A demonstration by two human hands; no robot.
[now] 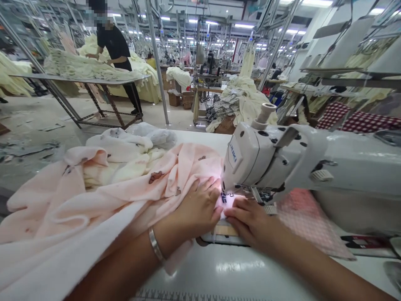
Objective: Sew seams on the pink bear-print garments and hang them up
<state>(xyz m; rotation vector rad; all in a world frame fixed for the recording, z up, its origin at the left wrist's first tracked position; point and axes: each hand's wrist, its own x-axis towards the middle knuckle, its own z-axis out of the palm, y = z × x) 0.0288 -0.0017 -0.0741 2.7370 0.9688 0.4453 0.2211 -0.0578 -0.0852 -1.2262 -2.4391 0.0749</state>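
Observation:
A white sewing machine [250, 154] stands in front of me, its lamp shining on the presser foot [224, 197]. Pale pink printed fleece fabric [188, 167] lies under the foot and spreads left over the table toward my lap. My left hand [199, 207], with a silver bangle on its wrist, rests flat on this fabric left of the foot, fingers stretched. Just right of the foot, my right hand [250, 217] has its fingers closed on the fabric's near edge. The fingertips' exact hold is partly hidden.
Red-and-white checked cloth [310, 217] lies under the machine arm. A ruler strip [188, 296] runs along the table's near edge. Beyond, a person [114, 46] stands at a table [94, 79] piled with cream fabric. Thread cones [344, 46] stand at upper right.

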